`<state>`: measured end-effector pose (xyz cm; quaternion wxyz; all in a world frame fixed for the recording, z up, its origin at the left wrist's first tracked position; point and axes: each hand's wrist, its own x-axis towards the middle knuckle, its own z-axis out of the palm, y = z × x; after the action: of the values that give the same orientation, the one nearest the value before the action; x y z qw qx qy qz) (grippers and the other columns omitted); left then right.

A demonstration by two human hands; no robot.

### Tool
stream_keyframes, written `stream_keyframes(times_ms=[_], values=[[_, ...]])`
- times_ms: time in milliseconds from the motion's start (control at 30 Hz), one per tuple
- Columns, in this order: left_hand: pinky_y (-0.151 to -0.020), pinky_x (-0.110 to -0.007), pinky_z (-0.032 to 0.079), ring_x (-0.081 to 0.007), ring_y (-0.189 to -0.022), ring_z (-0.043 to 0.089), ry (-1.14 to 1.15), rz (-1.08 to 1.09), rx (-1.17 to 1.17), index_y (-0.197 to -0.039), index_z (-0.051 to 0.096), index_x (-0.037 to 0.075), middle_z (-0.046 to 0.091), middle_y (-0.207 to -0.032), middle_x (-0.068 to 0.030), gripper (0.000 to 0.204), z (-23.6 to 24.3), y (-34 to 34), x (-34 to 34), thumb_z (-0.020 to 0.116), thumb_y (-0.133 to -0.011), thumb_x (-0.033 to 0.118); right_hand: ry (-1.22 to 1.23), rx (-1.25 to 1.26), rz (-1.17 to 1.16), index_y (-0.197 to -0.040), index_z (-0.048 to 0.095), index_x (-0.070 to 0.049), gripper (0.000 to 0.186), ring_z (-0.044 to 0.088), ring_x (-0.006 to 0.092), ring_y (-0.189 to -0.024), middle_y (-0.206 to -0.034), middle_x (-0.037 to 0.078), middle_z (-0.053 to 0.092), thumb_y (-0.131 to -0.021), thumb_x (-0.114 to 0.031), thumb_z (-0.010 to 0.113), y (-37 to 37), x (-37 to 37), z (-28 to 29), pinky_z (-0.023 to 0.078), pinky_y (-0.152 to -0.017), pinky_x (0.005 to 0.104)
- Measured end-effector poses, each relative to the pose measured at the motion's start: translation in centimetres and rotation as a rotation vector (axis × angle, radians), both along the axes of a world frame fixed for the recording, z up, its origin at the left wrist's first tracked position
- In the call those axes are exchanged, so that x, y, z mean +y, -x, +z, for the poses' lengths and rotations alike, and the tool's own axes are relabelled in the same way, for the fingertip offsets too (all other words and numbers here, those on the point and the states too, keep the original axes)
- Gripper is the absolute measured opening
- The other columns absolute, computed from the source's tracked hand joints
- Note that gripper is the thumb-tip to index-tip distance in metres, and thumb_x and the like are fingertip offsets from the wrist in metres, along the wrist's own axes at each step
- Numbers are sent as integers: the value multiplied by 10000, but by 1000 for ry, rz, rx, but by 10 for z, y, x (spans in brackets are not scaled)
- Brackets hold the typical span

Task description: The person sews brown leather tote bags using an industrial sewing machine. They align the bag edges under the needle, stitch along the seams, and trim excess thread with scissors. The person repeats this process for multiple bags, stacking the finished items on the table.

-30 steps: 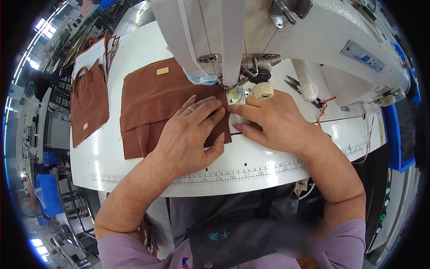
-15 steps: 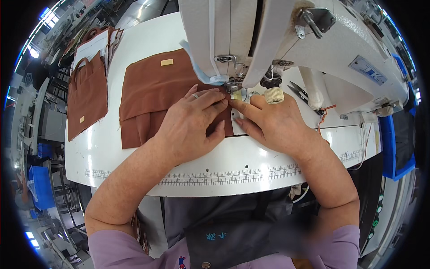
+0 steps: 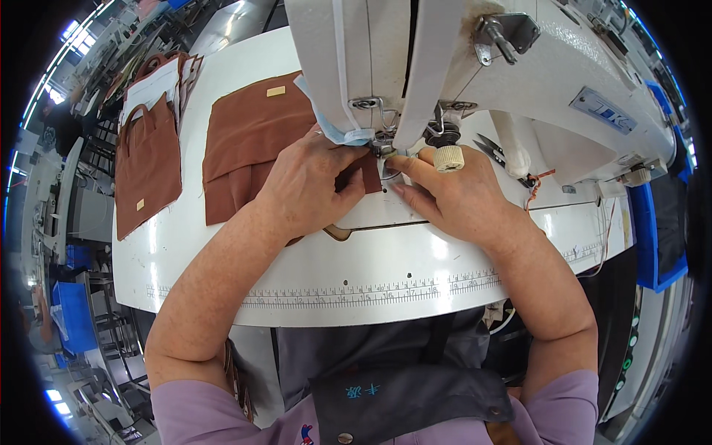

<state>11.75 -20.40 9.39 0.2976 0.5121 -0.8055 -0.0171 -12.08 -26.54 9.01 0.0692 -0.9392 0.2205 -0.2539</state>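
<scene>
A brown fabric panel (image 3: 248, 119) with a small gold-coloured tag (image 3: 276, 91) and a folded lower part lies on the white table. Its right edge runs by the presser foot (image 3: 383, 144) of a sewing machine (image 3: 549, 89). My left hand (image 3: 310, 178) rests on the panel left of the foot, its thumb spread from the fingers; the fingertips are partly hidden. Just right of the foot is my right hand (image 3: 460, 189), index finger pointing to the fabric's edge and thumb apart beneath it. A light blue strip (image 3: 322, 119) hangs from the machine head.
Further left lies a brown bag-shaped piece (image 3: 148, 159) with handles, beside more brown pieces and white sheets. Black thread snips (image 3: 493, 152) lie behind my right hand. A ruler scale (image 3: 363, 297) runs along the table's front. A blue bin (image 3: 656, 222) stands at the right.
The brown panel has slid away from me along the presser foot, uncovering a slot in the table near my left wrist. Both hands stay close to the foot.
</scene>
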Motion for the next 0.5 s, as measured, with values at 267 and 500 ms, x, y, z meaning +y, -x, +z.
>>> stream_keyframes(times_ms=[267,500], values=[[-998,-430,560,-353,-1120,698,-81,49,-6,-1205,733,-17,716,-1231,-189,395,2,2,18,703,-822,72,77,24,-30,-1161,728,-164,255,682,308,-735,-864,78,707,-939,-289,728,4,-11,-10,543,-684,447],[-1196,-579,387,-327,-1363,589,-278,-8,-12,-1287,690,8,655,-1376,-145,499,12,8,108,750,-796,74,-31,30,-56,-1075,751,-113,209,689,347,-772,-867,114,688,-964,-283,699,3,-9,-5,567,-706,459]])
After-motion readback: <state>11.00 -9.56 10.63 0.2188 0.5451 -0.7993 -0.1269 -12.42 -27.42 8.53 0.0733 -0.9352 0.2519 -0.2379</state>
